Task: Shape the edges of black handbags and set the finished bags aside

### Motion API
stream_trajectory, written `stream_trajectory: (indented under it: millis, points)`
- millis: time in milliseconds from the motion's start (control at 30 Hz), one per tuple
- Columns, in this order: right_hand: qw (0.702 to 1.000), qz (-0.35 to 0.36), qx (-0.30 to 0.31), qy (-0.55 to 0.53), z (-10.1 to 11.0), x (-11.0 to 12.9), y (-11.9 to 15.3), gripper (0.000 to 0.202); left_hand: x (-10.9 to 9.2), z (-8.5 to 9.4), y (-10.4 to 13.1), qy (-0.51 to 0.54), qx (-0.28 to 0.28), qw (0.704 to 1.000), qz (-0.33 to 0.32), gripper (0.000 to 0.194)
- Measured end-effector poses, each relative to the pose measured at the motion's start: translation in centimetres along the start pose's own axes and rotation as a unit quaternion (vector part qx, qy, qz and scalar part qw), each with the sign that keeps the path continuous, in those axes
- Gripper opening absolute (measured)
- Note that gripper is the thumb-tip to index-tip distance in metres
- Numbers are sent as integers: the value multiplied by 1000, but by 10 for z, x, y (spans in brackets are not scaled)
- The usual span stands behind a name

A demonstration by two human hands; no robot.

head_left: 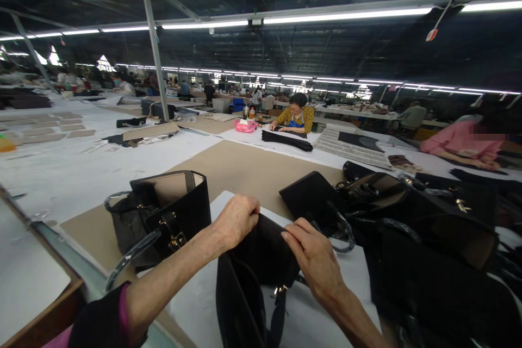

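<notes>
A black handbag stands in front of me on a white sheet, and both hands grip the far top edge of one of its panels. My left hand is closed on the left end of that edge. At the right end, my right hand pinches the edge between thumb and fingers. Gold-coloured hardware shows on the bag below my right hand. To the left stands another black handbag, with a pale lining, a gold clasp and plastic-wrapped handles.
Several black bags are heaped on the right. Brown board covers part of the white table. A co-worker in a yellow patterned top sits across, near a pink basket; another person in pink works at right. A post rises behind.
</notes>
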State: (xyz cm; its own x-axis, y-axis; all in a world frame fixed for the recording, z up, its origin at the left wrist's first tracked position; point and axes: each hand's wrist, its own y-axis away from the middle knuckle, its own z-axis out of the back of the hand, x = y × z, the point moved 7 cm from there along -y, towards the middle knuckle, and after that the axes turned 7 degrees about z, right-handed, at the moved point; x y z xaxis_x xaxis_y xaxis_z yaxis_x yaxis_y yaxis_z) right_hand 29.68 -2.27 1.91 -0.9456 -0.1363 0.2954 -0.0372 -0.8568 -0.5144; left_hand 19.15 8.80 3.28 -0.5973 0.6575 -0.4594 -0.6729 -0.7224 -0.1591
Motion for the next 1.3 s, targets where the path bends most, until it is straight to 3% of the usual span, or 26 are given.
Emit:
stream_trajectory:
  millis: [200,367,533,633,667,800,833,900,967,1067,1300]
  points:
    - [1000,-5,-3,11,1,2,-1,28,-1,1,0,-9,1,1000,14,13]
    - [990,-12,12,139,3,13,-12,20,-3,0,-2,-14,8,1000,20,15]
    - [977,-16,86,192,-12,28,-35,19,1,-3,-4,-21,3,999,24,13]
    - [974,-6,92,207,-21,33,-42,20,0,1,1,-26,7,999,21,9]
    - [974,1,88,210,-23,34,-44,20,0,4,3,-36,5,999,25,13]
    - [974,35,73,212,-24,33,-43,23,14,17,14,-100,27,990,93,72]
    - [974,44,72,212,-22,32,-42,24,21,19,16,-101,45,987,114,76]
    - [972,59,73,214,-19,29,-39,25,31,16,17,-51,89,988,117,67]
    - [972,67,76,213,-15,25,-35,25,33,11,16,53,134,987,72,50]
    - [972,66,83,210,-11,19,-29,24,32,2,13,202,180,962,32,37]
    - [972,58,94,206,-10,21,-23,24,33,-10,10,386,193,899,77,19]
